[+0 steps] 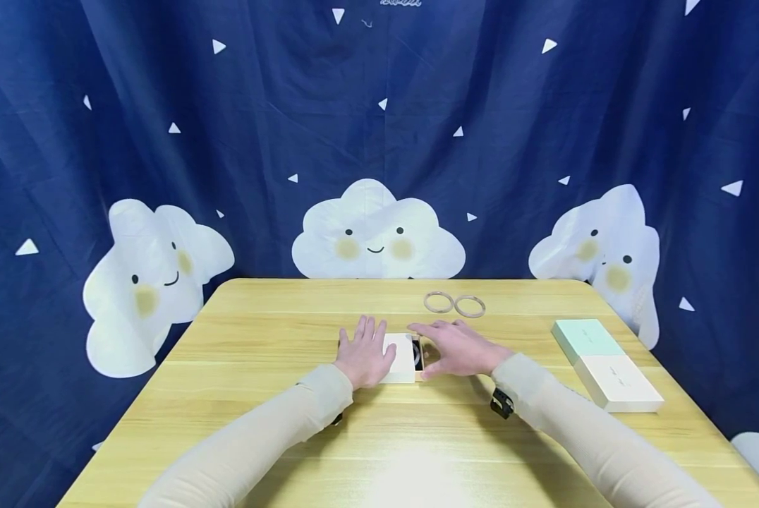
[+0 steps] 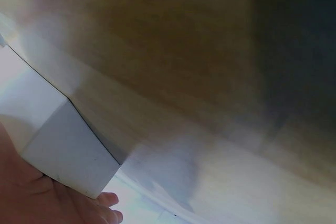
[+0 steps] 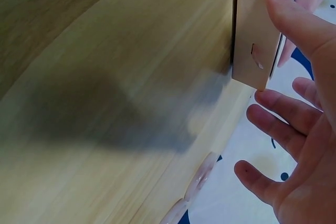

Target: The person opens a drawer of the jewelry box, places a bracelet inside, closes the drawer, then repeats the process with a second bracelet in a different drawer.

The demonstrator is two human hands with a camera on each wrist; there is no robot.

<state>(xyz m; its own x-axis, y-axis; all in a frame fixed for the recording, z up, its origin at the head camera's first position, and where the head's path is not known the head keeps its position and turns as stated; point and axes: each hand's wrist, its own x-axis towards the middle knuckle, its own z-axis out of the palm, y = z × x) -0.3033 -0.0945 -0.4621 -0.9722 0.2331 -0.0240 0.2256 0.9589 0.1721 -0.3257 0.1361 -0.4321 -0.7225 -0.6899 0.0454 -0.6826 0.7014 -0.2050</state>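
Observation:
A white drawer-style box [image 1: 399, 358] lies on the table, its beige inner tray [image 3: 255, 40] slid partly out at the right end. Between sleeve and tray a dark interior shows, with part of a pale curved item [image 1: 417, 352] in it. My left hand [image 1: 363, 355] lies against the left part of the box, fingers straight and spread, thumb over its top. With thumb and index finger at opposite sides of the tray's end, my right hand [image 1: 458, 348] pinches the tray; its other fingers are apart from it. A small ribbon tab [image 3: 256, 57] shows on the tray's end.
Two pale bangles [image 1: 439, 302] [image 1: 470, 306] lie side by side near the back of the wooden table [image 1: 278, 310]. At the right stand a mint-green box [image 1: 587, 337] and a white box [image 1: 618, 381], end to end. A blue curtain [image 1: 379, 141] with clouds hangs behind.

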